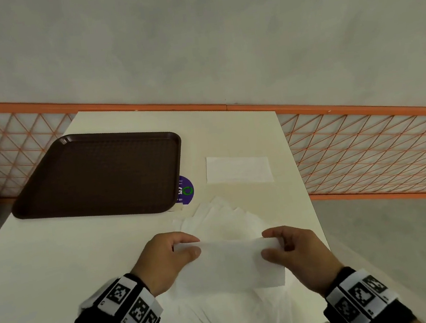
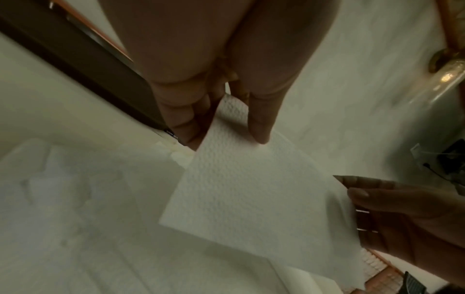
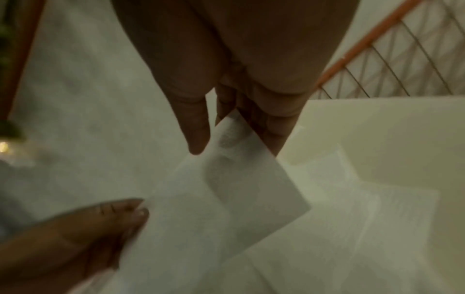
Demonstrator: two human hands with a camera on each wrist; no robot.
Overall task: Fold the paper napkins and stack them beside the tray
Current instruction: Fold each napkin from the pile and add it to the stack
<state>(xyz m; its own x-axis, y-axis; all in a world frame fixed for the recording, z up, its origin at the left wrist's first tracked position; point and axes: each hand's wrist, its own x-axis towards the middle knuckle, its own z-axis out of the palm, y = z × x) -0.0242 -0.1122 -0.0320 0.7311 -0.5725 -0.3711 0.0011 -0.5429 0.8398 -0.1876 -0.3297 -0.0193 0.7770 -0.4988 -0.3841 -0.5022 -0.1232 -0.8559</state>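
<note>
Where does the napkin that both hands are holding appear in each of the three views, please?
Head: the held napkin sits low centre, pinched between the left hand and the right hand.
Left wrist: it fills the centre, running from the fingers at top to the other hand at lower right.
Right wrist: it lies centre, below the fingers.
Shared landmark: the loose napkin pile underneath.

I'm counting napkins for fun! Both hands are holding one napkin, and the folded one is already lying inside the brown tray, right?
Not quite. Both the left hand and right hand do hold one napkin, but the folded napkin lies on the table beside the brown tray, not inside it. The head view shows this.
</note>
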